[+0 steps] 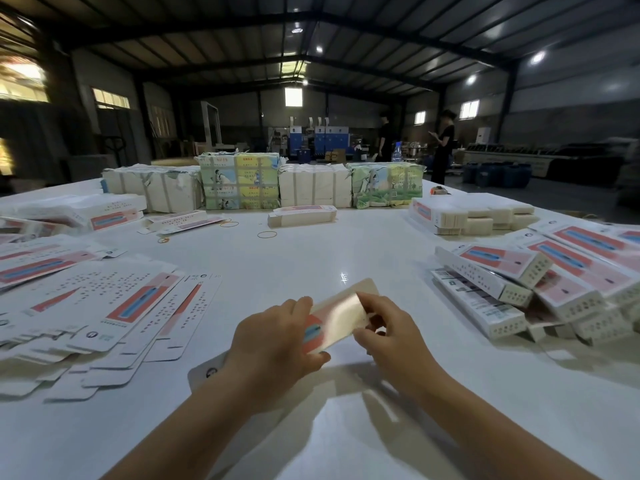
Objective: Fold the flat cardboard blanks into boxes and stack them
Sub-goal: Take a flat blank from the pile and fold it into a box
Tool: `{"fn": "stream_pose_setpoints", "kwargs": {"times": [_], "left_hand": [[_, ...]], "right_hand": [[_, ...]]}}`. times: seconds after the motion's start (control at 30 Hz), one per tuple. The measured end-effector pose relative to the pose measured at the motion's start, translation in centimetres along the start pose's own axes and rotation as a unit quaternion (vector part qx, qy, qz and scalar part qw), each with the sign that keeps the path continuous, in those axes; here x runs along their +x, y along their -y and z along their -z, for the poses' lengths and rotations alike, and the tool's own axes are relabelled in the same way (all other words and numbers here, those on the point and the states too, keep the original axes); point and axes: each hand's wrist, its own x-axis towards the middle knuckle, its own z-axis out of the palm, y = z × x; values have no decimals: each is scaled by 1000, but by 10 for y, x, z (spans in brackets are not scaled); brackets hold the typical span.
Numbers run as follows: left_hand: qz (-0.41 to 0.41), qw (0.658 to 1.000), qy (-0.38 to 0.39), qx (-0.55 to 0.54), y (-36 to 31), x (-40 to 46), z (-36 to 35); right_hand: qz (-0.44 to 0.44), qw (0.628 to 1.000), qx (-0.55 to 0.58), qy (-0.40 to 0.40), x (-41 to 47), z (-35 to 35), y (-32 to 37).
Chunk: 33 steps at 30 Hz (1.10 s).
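Note:
I hold one cardboard blank above the white table, near its front middle. It is white with a red and blue print, and its glossy face catches the light. My left hand grips its near left part, thumb underneath. My right hand pinches its right edge with curled fingers. A tab of the blank sticks out below my left wrist. A spread of flat blanks lies to the left. Folded boxes are piled to the right.
Wrapped bundles line the far edge of the table. One folded box and a few rubber bands lie mid-table. More box stacks sit at the far right. Two people stand in the hall behind.

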Motion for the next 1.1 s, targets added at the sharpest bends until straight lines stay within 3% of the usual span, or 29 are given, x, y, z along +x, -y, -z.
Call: {"fn": "stream_pose_setpoints", "kwargs": {"times": [0.13,0.27,0.33,0.4,0.47,0.53,0.57,0.63,0.67,0.77,0.83,0.9,0.97,1.1], "left_hand": [[3,1000,-16,23,-6,1,-5],[3,1000,-25,3,-4,1,-1],[-4,999,-28,-16,-3,0,3],[-15,999,-20,-33,-4,-1,5],[-21,999,-10,-40,-5,-3,5],[-19,999,-7,-43,-6,-2,5],[-18,999,-8,-41,-7,-2,4],[-20,999,-10,-23,-9,-1,4],[-20,1000,-12,-14,-9,0,3],[-25,999,-20,-1,-8,0,1],[-27,999,-30,6,-5,0,0],[-25,999,-40,11,-3,1,-1],[-25,998,-52,6,-2,3,-1],[-40,997,-72,-9,-1,2,-1]], "right_hand": [[31,998,-55,24,-2,-3,0],[13,984,-125,-123,3,4,-1],[-104,990,-21,-95,7,10,0],[-217,960,178,0,7,11,0],[-217,952,215,31,5,9,2],[-122,987,101,-14,-2,4,1],[-56,998,-11,-33,-5,2,3],[58,971,-229,-34,-9,-3,4],[83,955,-285,-23,-11,-6,5],[101,939,-327,-7,-12,-9,3],[77,968,-237,-17,-13,-9,6],[-21,999,-41,-26,-12,-9,12],[-96,989,112,-16,-7,-5,11],[-98,985,139,-12,-3,0,8]]}}
